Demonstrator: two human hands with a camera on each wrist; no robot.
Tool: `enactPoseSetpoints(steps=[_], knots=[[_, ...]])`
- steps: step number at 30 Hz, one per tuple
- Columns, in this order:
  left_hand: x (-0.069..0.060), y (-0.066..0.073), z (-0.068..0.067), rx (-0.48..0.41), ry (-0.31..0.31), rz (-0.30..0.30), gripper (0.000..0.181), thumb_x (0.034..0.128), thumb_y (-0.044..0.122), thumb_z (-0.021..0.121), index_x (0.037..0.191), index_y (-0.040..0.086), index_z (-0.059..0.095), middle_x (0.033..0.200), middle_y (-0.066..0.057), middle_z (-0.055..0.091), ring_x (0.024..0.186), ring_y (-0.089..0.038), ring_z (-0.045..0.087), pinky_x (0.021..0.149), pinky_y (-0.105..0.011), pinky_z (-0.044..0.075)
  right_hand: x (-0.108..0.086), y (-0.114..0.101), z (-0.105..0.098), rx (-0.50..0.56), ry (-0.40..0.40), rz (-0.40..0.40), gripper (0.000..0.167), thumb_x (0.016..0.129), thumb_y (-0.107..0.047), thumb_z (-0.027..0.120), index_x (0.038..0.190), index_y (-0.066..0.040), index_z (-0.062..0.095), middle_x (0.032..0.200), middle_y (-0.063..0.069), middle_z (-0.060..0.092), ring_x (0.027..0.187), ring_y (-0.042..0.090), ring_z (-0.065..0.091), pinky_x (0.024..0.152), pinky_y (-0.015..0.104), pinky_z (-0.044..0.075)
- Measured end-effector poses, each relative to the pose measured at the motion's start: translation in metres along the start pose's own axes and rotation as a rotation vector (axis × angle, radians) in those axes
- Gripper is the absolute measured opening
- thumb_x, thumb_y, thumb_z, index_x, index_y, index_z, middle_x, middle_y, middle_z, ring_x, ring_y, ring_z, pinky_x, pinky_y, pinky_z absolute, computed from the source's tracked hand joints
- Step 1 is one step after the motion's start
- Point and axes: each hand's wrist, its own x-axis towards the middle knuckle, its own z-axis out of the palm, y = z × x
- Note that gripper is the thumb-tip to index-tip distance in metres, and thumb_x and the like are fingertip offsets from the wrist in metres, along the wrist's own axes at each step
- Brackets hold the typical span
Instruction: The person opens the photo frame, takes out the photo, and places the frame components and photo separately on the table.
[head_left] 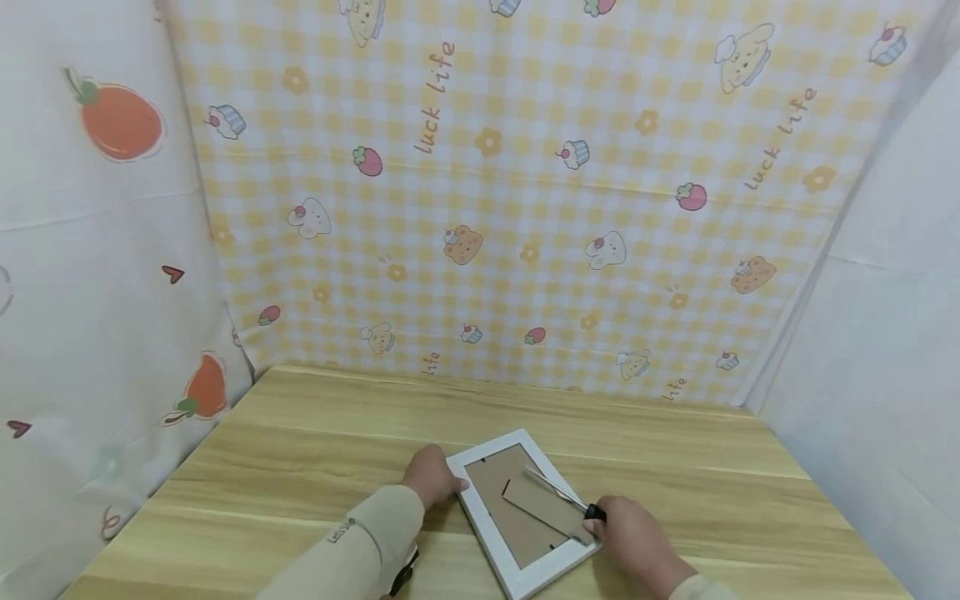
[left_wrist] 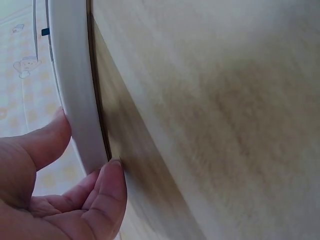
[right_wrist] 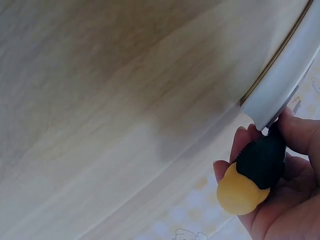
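A white picture frame (head_left: 491,533) lies back up on the table, its brown backing (head_left: 491,479) and stand leg showing. The left hand (head_left: 432,477) pinches the frame's upper left corner, thumb on top; in the left wrist view that hand (left_wrist: 75,190) has its fingertips at the outer edge (left_wrist: 75,90). The right hand (head_left: 637,533) holds a screwdriver (head_left: 558,492) by its handle at the frame's lower right corner, the metal shaft lying across the backing. The right wrist view shows this hand (right_wrist: 290,195) curled round the black and yellow handle (right_wrist: 260,160).
The wood-grain table (head_left: 330,425) extends around the frame. Behind it hangs a yellow checked cloth (head_left: 525,208), with a white patterned cloth (head_left: 97,292) at the left and a plain white one (head_left: 885,333) at the right.
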Motion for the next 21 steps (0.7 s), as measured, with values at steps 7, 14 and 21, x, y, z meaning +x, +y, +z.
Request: enactPoseSetpoints(steps=[7,14,21], knots=[[0.011,-0.007,0.0,-0.022,-0.013,-0.046,0.033,0.0734,0.017,0.084,0.073,-0.004,0.059,0.07,-0.009,0.057,0.063,-0.02,0.048,0.063,-0.034,0.048,0.004,0.003,-0.008,-0.016,-0.013,0.024,0.016,0.084,-0.016,0.072,0.079,-0.005,0.062,0.071,0.001,0.056,0.065,0.015,0.05,0.059,0.035,0.045],[0.032,-0.02,-0.002,0.005,0.01,0.0,0.031,0.0837,0.019,0.074,0.069,-0.001,0.056,0.068,-0.009,0.057,0.063,-0.02,0.05,0.066,-0.037,0.05,-0.013,0.003,-0.015,-0.021,0.018,0.058,0.017,0.081,-0.018,0.075,0.076,-0.01,0.062,0.07,-0.002,0.056,0.063,0.013,0.046,0.057,0.033,0.041],[0.035,-0.015,-0.005,0.04,-0.014,0.083,0.035,0.0863,0.016,0.071,0.062,0.003,0.049,0.06,-0.004,0.048,0.058,-0.017,0.045,0.058,-0.031,0.044,-0.029,-0.006,-0.006,0.004,0.048,0.058,0.026,0.079,-0.023,0.077,0.068,-0.016,0.055,0.065,-0.005,0.05,0.06,0.012,0.042,0.055,0.032,0.039]])
